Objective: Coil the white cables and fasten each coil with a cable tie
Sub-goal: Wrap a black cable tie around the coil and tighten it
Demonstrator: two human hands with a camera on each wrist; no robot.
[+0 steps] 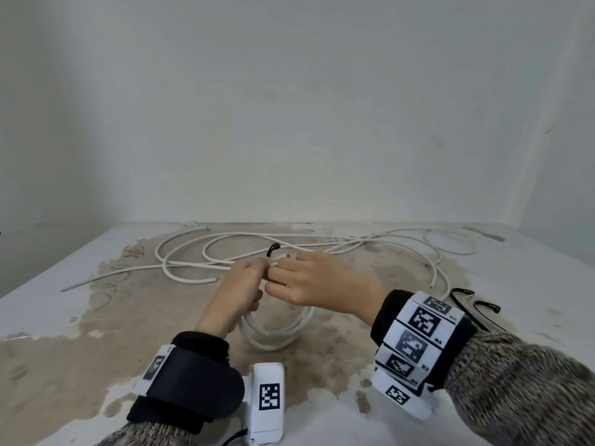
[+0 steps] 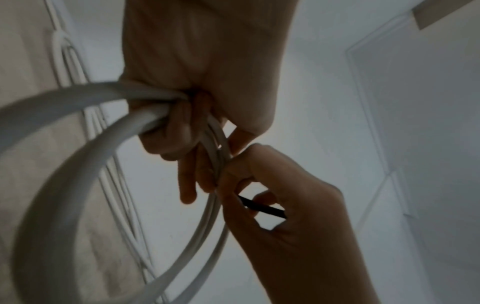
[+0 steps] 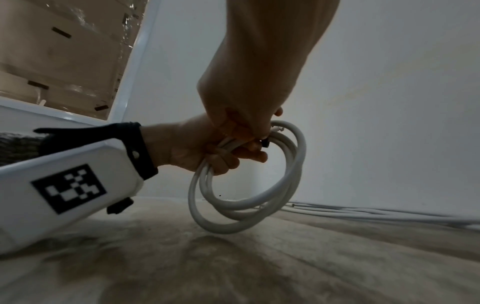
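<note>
A small coil of white cable (image 1: 280, 336) hangs below both hands over the worn table. My left hand (image 1: 241, 284) grips the top of the coil (image 2: 78, 164), fingers curled round its strands. My right hand (image 1: 306, 278) meets it from the right and pinches a black cable tie (image 1: 272, 249) at the same spot. One end of the tie sticks up beyond the knuckles. In the left wrist view the tie (image 2: 262, 207) runs between the right hand's thumb and fingers. The right wrist view shows the coil (image 3: 293, 174) hanging just above the table, with the tie (image 3: 265, 143) against the strands.
Loose white cables (image 1: 225, 249) sprawl in wide loops across the back of the table (image 1: 96, 317), up to the wall. Black curved strips like the tie (image 1: 476, 304) lie on the right, beside my right wrist. A wall closes the far side.
</note>
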